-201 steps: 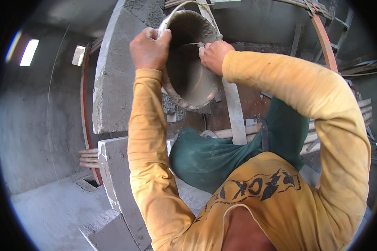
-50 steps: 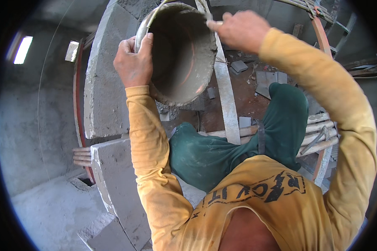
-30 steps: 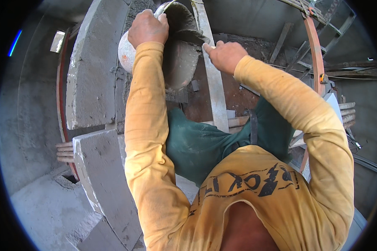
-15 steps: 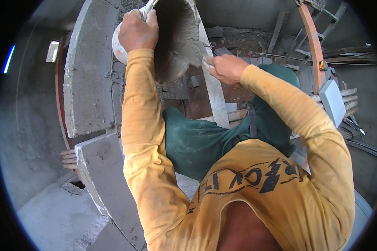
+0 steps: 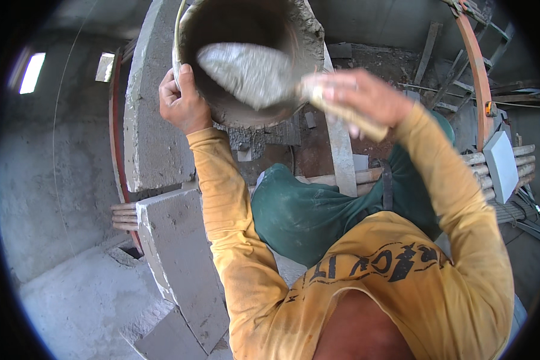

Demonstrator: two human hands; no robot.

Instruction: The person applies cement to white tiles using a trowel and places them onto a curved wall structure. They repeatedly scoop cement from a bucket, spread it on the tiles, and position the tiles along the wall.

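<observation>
Grey mortar crusts the bucket (image 5: 311, 36) at the top of your head view, its mouth tipped toward you beside the upright block wall (image 5: 156, 114), overlapping that wall's right edge. The base is hidden; you cannot tell whether anything supports it from below.

Your left hand (image 5: 186, 103) is closed on the lower left edge of the bucket's rim, thumb laid against it and fingers curled outside; this hold presumably steadies the bucket and keeps its mouth turned to you. A pale bail (image 5: 178, 30) follows the rim above that hand.

Your right hand (image 5: 366, 99), blurred, grips the trowel (image 5: 255, 75) by its pale handle (image 5: 354, 117), close to the blade, a placing likely to ease control. The grey-coated blade crosses the bucket's mouth, tip toward the left edge; contact with the inner wall cannot be judged.

Your legs, in green trousers (image 5: 294, 222), are parted on either side of a plank (image 5: 342, 156), probably for balance. At right, a pale panel (image 5: 501, 165) stands tilted before round poles (image 5: 525, 162), which seem to prop it.
</observation>
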